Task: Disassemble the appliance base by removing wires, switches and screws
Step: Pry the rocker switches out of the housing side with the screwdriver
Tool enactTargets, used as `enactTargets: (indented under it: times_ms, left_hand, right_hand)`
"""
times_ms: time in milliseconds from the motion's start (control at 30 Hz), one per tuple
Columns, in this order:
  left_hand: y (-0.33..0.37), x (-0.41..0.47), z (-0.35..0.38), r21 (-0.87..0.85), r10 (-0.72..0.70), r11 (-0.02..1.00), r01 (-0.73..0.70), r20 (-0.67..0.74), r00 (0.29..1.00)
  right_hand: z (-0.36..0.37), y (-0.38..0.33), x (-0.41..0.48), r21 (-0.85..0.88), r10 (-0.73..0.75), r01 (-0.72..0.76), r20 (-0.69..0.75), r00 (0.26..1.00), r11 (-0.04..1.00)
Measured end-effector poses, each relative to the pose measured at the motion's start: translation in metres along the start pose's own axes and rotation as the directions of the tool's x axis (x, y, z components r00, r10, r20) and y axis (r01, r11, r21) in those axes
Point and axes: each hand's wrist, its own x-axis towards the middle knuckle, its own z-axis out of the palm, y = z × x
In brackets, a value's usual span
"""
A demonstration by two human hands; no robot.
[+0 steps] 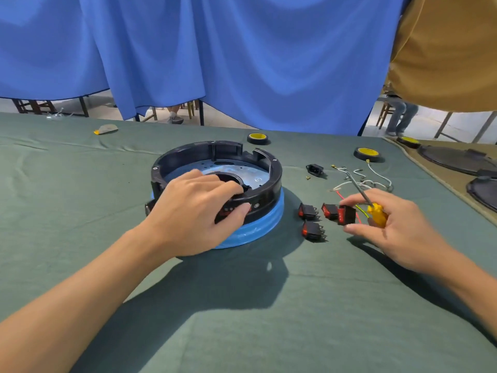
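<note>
A round black plastic appliance base (266, 181) sits open side up in the middle of a table covered in green cloth (242, 305). A silvery metal plate shows inside the ring, and the lower part is wrapped in blue film. The base lies flat with its axis upright, and a gap in its wall faces the far side.

The left hand (193, 211) grips the near rim, with the fingers curled over the edge into the ring and the thumb pressed on the outer wall.

To the right of the base, the right hand (398, 227) pinches a black rocker switch (347, 214) with a red button between thumb and forefinger, just above the cloth. Its other fingers are curled round a yellow-handled screwdriver (377, 215). The screwdriver's long metal shaft points away to the far left, over the loose wires.

Three more black switches (313, 230) with red buttons lie on the cloth between the base and the right hand. Beyond them lie a black power socket (315, 169), a few small brass screws (308, 177) and a tangle of white wires (376, 181). A red wire (340, 196) and a yellow-green one run under the right hand.

Two black tape rolls with yellow cores (257, 138) (367, 154) lie farther back. Dark round covers (457, 160) rest at the far right edge. A blue curtain (242, 63) hangs behind the table.
</note>
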Motion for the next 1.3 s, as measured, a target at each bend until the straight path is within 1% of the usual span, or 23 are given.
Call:
enactTargets:
  times_ms: [67, 167, 233, 500, 567, 633, 700, 833, 967, 1100, 1167, 1233, 1300]
  left_hand:
    - [0.004, -0.001, 0.003, 0.050, -0.021, 0.999, 0.019, 0.032, 0.999]
    - [0.005, -0.002, 0.007, 0.100, -0.016, 0.995, 0.014, 0.021, 1.000]
    - [0.005, -0.002, 0.008, 0.095, -0.011, 0.995, 0.010, 0.005, 1.000]
    - [0.007, -0.003, 0.008, 0.091, -0.024, 0.996, 0.024, -0.004, 1.000]
    - [0.007, -0.003, 0.008, 0.088, -0.029, 0.996, 0.029, -0.003, 1.000]
    - [0.007, -0.004, 0.008, 0.085, -0.030, 0.996, 0.030, -0.002, 1.000]
    - [0.007, -0.004, 0.008, 0.084, -0.030, 0.996, 0.030, -0.001, 1.000]
    - [0.006, -0.003, 0.008, 0.078, -0.020, 0.997, 0.020, 0.002, 1.000]
    - [0.005, -0.004, 0.009, 0.063, -0.006, 0.998, 0.006, -0.009, 1.000]
    - [0.001, -0.004, 0.008, 0.066, 0.029, 0.997, -0.027, -0.023, 0.999]
    - [-0.001, -0.004, 0.008, 0.068, 0.050, 0.997, -0.048, -0.025, 0.998]
    - [-0.004, -0.004, 0.008, 0.052, 0.060, 0.997, -0.059, -0.029, 0.998]
    - [-0.009, -0.005, 0.008, 0.027, 0.060, 0.998, -0.059, -0.034, 0.998]
  right_hand:
    - [0.002, 0.002, 0.001, 0.015, 0.006, -0.006, -0.006, 1.000, 1.000]
    - [0.006, 0.003, 0.002, 0.003, 0.006, -0.006, -0.006, 1.000, 1.000]
    - [0.009, 0.003, 0.001, -0.003, 0.016, -0.016, -0.004, 1.000, 1.000]
    - [0.014, 0.001, -0.002, 0.011, -0.038, 0.038, -0.036, 0.999, 0.999]
    - [0.012, 0.001, -0.003, -0.012, -0.043, 0.043, 0.012, 0.999, 0.999]
    - [0.008, 0.000, -0.004, -0.059, -0.053, 0.059, 0.099, 0.994, 0.997]
    - [0.005, -0.001, -0.006, -0.066, -0.055, 0.064, 0.137, 0.989, 0.996]
    - [0.005, -0.002, -0.006, -0.066, -0.057, 0.063, 0.090, 0.994, 0.996]
    - [0.003, -0.002, -0.005, -0.101, -0.042, 0.054, 0.121, 0.992, 0.993]
    - [0.004, -0.002, -0.005, -0.069, -0.019, 0.029, 0.138, 0.990, 0.997]
    - [0.004, -0.002, -0.005, -0.083, -0.023, 0.035, 0.137, 0.990, 0.996]
    - [0.006, -0.001, -0.005, -0.106, -0.038, 0.051, 0.121, 0.992, 0.993]
    - [0.009, -0.001, -0.006, -0.095, -0.045, 0.051, 0.064, 0.997, 0.994]
